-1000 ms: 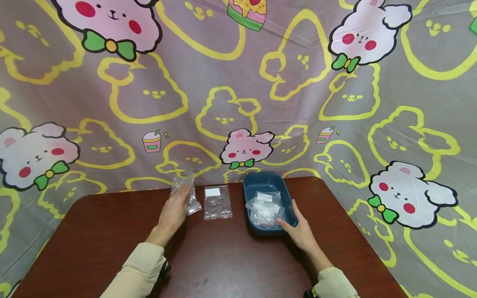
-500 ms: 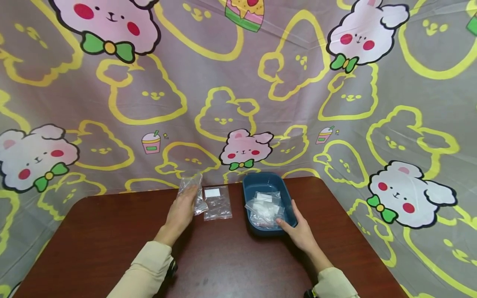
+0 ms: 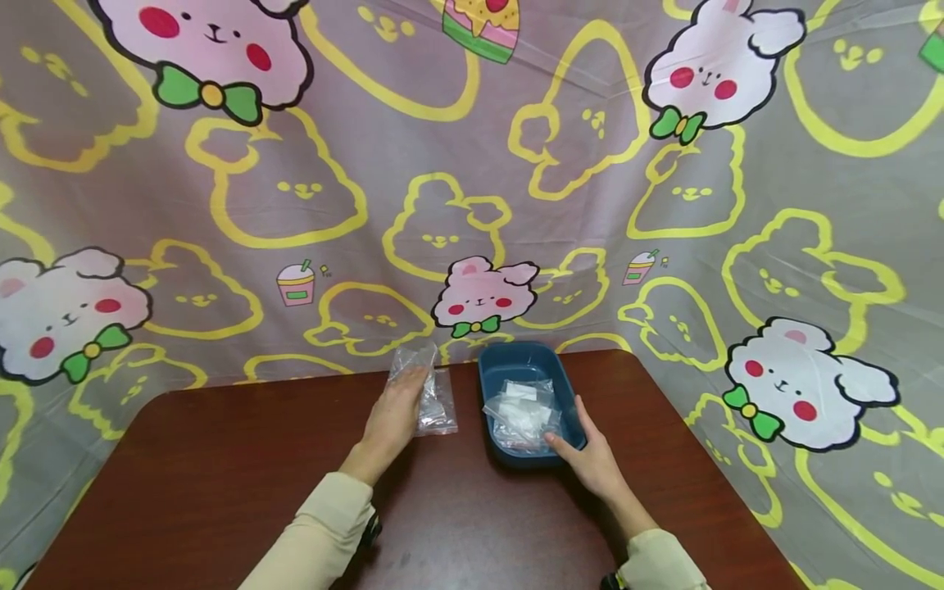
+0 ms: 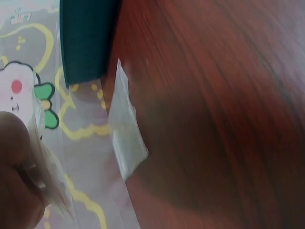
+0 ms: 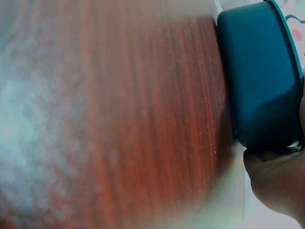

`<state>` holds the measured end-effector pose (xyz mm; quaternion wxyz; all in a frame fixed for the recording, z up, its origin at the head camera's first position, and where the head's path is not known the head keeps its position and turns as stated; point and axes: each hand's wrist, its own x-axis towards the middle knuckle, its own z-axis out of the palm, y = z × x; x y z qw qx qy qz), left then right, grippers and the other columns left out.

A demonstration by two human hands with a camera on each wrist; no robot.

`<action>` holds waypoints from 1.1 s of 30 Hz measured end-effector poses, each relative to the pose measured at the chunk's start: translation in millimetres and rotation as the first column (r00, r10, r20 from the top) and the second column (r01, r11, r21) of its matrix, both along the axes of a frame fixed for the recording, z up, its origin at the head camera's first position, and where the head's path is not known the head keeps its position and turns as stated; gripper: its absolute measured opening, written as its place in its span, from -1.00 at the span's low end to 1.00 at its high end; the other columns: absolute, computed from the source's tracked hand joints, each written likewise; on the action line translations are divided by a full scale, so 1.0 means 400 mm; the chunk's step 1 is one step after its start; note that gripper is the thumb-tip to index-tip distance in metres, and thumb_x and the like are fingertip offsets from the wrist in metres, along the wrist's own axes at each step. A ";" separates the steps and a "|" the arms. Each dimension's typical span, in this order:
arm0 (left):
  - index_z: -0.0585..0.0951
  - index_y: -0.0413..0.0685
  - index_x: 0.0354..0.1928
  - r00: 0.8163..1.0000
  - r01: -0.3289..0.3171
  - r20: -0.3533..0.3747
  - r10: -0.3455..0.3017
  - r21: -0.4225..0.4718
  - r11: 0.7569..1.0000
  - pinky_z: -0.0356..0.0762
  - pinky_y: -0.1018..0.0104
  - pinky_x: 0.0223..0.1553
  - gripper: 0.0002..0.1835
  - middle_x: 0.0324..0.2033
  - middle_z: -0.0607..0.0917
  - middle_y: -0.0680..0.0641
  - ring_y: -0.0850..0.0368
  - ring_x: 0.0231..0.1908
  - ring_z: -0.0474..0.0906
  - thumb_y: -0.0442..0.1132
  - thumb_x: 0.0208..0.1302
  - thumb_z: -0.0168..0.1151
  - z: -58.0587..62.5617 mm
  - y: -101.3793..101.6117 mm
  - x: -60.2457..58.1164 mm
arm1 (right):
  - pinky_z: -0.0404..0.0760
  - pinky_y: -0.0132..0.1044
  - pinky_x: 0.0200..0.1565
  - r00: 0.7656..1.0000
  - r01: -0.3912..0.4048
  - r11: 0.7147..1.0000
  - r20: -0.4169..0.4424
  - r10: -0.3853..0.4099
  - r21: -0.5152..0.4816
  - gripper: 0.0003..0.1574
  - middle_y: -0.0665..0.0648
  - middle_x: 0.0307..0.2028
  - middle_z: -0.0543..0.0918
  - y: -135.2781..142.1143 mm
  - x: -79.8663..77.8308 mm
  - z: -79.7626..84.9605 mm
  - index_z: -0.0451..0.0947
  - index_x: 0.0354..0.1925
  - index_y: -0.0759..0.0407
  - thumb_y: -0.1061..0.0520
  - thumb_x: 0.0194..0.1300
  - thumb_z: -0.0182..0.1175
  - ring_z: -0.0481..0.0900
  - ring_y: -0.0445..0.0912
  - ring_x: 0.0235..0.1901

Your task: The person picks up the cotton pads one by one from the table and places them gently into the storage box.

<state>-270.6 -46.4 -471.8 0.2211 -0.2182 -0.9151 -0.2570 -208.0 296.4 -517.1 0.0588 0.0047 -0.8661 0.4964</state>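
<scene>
My left hand (image 3: 397, 411) holds a clear plastic zip bag (image 3: 415, 356) by its side, standing up off the table. Behind it a second clear zip bag (image 3: 447, 410) lies flat on the wood, partly covered by the held one. In the left wrist view the held bag (image 4: 53, 183) is between the fingers, apart from the flat bag (image 4: 126, 138). My right hand (image 3: 599, 469) grips the near right side of a blue plastic tub (image 3: 569, 392), thumb over the rim. Inside the tub is a heap of clear bags (image 3: 522, 416), some with white labels.
The dark wooden table (image 3: 221, 467) carries the tub near its back edge. Close behind that edge hangs a cartoon-patterned cloth (image 3: 339, 213), which also runs along the right side.
My left hand has moved right with the held bag, bringing it over the flat bag. My right hand and the tub have stayed in place.
</scene>
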 end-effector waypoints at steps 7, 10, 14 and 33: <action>0.56 -0.30 0.22 0.999 0.043 -0.029 -0.044 -0.017 0.999 0.49 -0.09 0.23 -0.63 0.15 0.63 -0.28 -0.22 0.19 0.54 -0.45 0.41 0.10 0.001 0.066 0.006 | 0.02 0.28 0.43 1.000 0.006 1.000 0.008 -0.006 0.005 0.25 0.25 0.56 0.01 -0.003 0.001 -0.001 -0.13 0.62 0.07 -0.23 0.28 0.37 -0.03 0.24 0.52; 0.55 -0.29 0.24 0.998 0.061 0.000 -0.061 -0.036 0.997 0.47 -0.13 0.24 -0.62 0.18 0.61 -0.28 -0.22 0.22 0.52 -0.46 0.42 0.09 0.005 0.093 0.010 | 0.01 0.28 0.43 1.000 0.005 1.000 0.015 -0.005 0.007 0.25 0.26 0.57 0.00 -0.002 0.000 -0.001 -0.13 0.62 0.07 -0.23 0.28 0.37 -0.03 0.25 0.52; 0.53 -0.29 0.27 0.996 0.084 0.028 -0.082 -0.064 0.994 0.42 -0.15 0.28 -0.58 0.22 0.59 -0.28 -0.24 0.25 0.48 -0.49 0.40 0.09 0.010 0.128 0.015 | 0.01 0.28 0.43 1.000 0.004 1.000 0.012 -0.004 0.013 0.25 0.27 0.56 0.01 -0.001 0.000 0.000 -0.13 0.62 0.08 -0.23 0.28 0.37 -0.03 0.26 0.51; 0.49 -0.12 0.36 0.990 0.138 0.073 -0.123 -0.264 0.955 0.37 -0.07 0.34 -0.51 0.28 0.56 -0.12 -0.10 0.32 0.43 -0.46 0.42 0.04 0.031 0.319 0.031 | 0.04 0.28 0.43 1.000 -0.007 1.000 -0.030 0.007 0.006 0.22 0.25 0.56 0.02 0.000 0.001 -0.002 -0.12 0.61 0.08 -0.17 0.30 0.37 -0.02 0.24 0.51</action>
